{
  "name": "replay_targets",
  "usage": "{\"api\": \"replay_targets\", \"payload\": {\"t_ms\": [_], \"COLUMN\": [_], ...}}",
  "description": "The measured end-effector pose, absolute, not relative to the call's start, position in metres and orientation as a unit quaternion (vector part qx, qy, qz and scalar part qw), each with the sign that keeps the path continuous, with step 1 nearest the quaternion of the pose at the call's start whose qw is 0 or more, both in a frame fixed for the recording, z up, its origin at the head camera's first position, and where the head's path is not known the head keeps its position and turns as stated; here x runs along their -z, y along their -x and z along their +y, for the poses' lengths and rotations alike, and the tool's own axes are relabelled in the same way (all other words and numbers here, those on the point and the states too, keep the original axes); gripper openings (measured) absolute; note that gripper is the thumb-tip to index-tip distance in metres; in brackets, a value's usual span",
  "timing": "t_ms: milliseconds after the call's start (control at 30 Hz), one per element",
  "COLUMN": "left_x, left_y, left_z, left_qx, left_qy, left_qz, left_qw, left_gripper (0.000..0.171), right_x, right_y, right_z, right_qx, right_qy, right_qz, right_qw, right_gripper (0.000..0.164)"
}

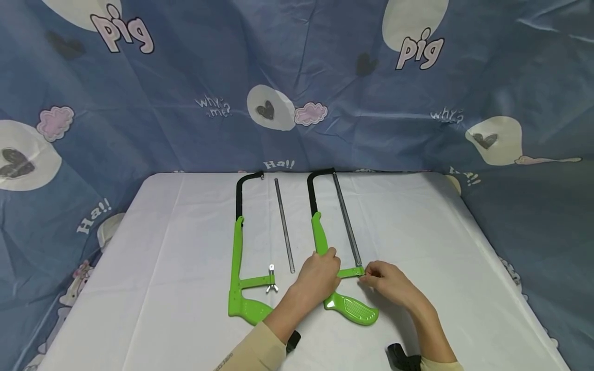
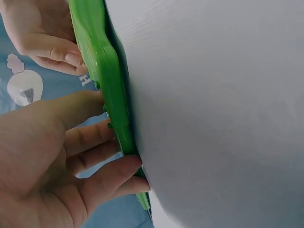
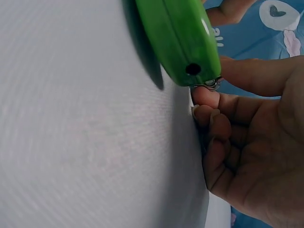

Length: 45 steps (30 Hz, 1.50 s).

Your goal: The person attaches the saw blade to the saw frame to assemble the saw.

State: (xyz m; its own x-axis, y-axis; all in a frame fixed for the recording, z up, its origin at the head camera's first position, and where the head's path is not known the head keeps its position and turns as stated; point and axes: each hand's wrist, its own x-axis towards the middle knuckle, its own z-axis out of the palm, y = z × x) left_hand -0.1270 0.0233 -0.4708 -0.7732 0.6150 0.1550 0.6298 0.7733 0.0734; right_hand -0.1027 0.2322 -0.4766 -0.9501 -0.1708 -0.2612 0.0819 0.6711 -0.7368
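A green-and-black hacksaw lies on the white-covered table, its blade running from the black front end down to the green lower arm. My left hand grips the frame's green bar just above the handle; the left wrist view shows its thumb and fingers on either side of the green frame. At the end of the lower arm, my right hand pinches a small metal wing nut, mostly covered by the fingers. In the right wrist view the green handle end hides part of this.
Left of my hands lies a second hacksaw frame without a blade, its wing nut on the lower arm. A loose blade lies between the two saws. Blue printed cloth hangs behind the table.
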Motion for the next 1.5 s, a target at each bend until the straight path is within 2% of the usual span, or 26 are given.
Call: {"api": "replay_targets", "payload": {"t_ms": [333,733,967,1233,1500], "left_x": [0.470,0.470,0.468,0.468,0.468], "left_y": [0.124,0.125,0.126,0.129,0.132], "left_z": [0.025,0.026,0.029,0.035,0.032], "left_qx": [0.052,0.048,0.052,0.045,0.048], "left_qy": [0.335,0.338,0.329,0.325,0.321], "left_qz": [-0.938,-0.937,-0.942,-0.942,-0.945], "left_qw": [0.071,0.069,0.052,0.066,0.044], "left_gripper": [0.025,0.024,0.036,0.019,0.021], "right_x": [0.477,0.477,0.478,0.474,0.474], "right_y": [0.100,0.099,0.097,0.097,0.091], "right_z": [0.236,0.236,0.229,0.218,0.216], "right_qx": [0.422,0.437,0.425,0.396,0.420], "right_qy": [0.017,0.002,-0.041,-0.094,-0.116], "right_qz": [0.890,0.886,0.895,0.907,0.895], "right_qw": [0.171,0.154,0.132,0.105,0.094], "right_gripper": [0.013,0.012,0.014,0.019,0.023]}}
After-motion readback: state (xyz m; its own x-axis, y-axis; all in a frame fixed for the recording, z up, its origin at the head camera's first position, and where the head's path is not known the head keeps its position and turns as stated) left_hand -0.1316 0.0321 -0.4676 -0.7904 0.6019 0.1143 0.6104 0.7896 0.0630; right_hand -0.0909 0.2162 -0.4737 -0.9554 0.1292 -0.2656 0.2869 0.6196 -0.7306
